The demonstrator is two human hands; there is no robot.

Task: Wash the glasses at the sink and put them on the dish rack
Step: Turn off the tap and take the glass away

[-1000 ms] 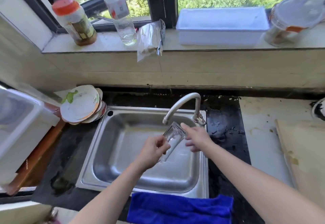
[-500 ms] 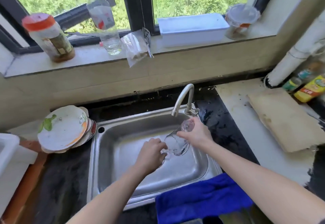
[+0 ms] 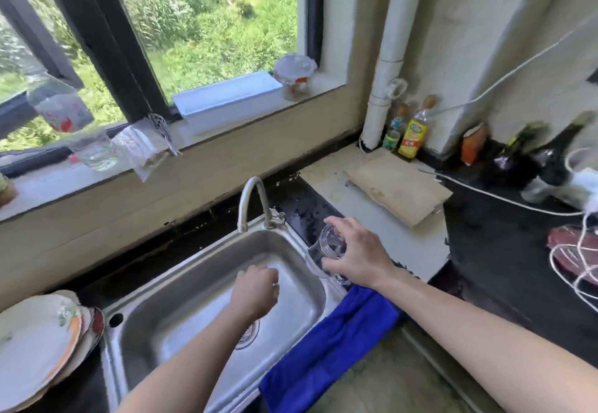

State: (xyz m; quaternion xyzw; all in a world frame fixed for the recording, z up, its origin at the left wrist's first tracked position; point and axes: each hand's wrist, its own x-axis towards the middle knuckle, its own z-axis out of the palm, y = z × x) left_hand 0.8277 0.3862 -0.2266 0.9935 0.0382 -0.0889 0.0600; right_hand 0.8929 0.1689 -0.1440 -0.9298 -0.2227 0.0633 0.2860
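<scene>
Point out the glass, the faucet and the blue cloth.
Glass [image 3: 328, 246]: head view, clear wall between the fingers.
Faucet [image 3: 244, 205]: head view, the spout's downward stretch.
Cloth [image 3: 326, 348]: head view, its middle.

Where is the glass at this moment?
Head view: the glass is held in the right hand over the right rim of the sink, right of the faucet and beyond the blue cloth.

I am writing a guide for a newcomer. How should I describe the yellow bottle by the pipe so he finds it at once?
Find the white pipe that runs down the wall right of the window. At its foot stand two small bottles. The yellow bottle is the right-hand one; its neighbour is green.
</scene>
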